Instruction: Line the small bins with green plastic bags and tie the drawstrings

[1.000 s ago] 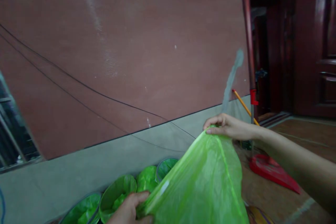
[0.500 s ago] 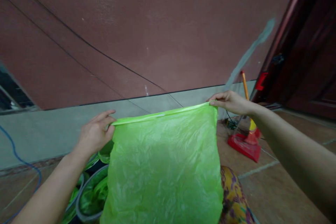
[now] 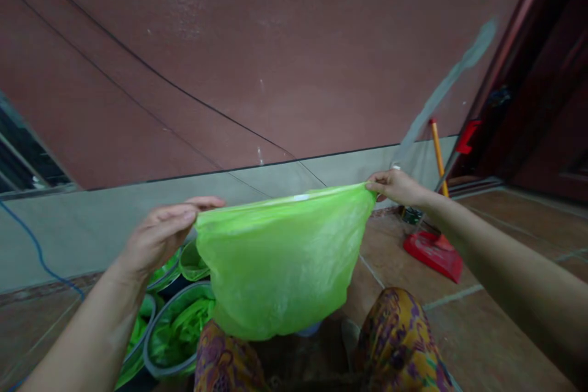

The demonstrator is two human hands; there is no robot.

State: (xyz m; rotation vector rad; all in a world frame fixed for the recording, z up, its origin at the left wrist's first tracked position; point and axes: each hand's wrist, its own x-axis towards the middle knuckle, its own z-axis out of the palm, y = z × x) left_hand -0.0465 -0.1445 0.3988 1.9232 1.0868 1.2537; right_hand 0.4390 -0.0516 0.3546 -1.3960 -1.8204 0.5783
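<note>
clamping left grip (image 3: 158, 233) and right grip (image 3: 397, 188) on the rim (image 3: 275, 202), likely the surest hold, of a presumably light, soft green bag (image 3: 280, 269), lower center.

Bag (image 3: 285, 269) before wall (image 3: 275, 43); bins (image 3: 174, 371) left of bag; dustpan (image 3: 425, 251) on floor (image 3: 505, 318), right.

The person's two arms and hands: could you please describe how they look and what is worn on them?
The left hand and right hand are human hands without gloves; no ring, watch or bracelet shows. The left forearm and right forearm are bare, with no sleeve or clear marking in view.
</note>
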